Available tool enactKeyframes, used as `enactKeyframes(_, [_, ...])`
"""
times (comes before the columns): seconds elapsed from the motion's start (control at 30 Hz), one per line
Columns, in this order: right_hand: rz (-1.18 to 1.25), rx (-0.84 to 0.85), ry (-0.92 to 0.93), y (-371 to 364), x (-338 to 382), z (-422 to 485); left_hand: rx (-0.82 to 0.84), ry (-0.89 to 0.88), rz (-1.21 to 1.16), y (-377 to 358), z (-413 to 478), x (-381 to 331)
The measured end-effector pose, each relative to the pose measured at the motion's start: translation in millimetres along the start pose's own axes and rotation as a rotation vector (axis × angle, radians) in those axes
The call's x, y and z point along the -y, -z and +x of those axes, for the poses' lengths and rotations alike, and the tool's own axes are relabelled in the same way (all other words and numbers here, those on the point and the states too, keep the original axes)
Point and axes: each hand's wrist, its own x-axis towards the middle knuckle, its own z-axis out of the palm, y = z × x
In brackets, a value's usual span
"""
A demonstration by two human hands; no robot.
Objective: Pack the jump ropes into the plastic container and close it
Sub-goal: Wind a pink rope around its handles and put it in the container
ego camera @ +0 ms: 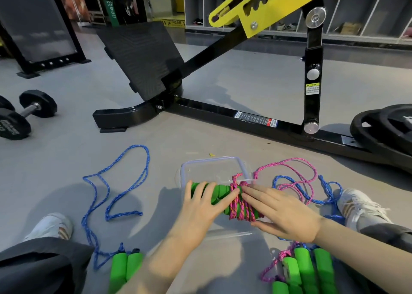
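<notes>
Clear container [214, 159] is sitting open-topped on the floor [223, 88], at 6 o'clock from frame centre. Bundle [219, 193], green handles wrapped in pink cord, is lying across the container's near half, running from 10 to 4 o'clock. How deep it is sitting inside is unclear.

Left hand [200, 209] is pressing on the green end with straight, spread fingers, gripping nothing. Right hand [283, 213] is lying flat on the pink wraps, fingers straight and together, pointing to 10 o'clock and not closing round anything. The two sets of fingertips are almost meeting on the bundle. A clear edge is showing at 6 o'clock of the hands; cannot tell whether it is a lid or the container wall.

Pink rope [298, 171] is trailing off the bundle in loose loops at 3 o'clock of the container, tangling with a blue rope [312, 195] there. Right handles [312, 269], several green ones, are lying at 5 o'clock. A second blue rope [124, 175] is sprawling at 9 o'clock, running down to left handles [127, 269] at 7 o'clock.

White shoes are showing at 8 o'clock [53, 225] and 3 o'clock [356, 204]. Dumbbell [26, 113] is lying at 10 o'clock, the black bench frame [223, 113] is crossing at 12 o'clock and plates [385, 126] are stacked at 2 o'clock.
</notes>
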Motion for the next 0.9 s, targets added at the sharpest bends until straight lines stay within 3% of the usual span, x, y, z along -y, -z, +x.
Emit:
enactKeyframes(0.43, [0.089,0.153,-0.09,-56,-31,-10,0.442,-0.047,0.058,-25,34,-8])
enactKeyframes(0.9, [0.059,0.259,-0.259,-103,-21,9,0.589,-0.094,0.042,-65,42,-13])
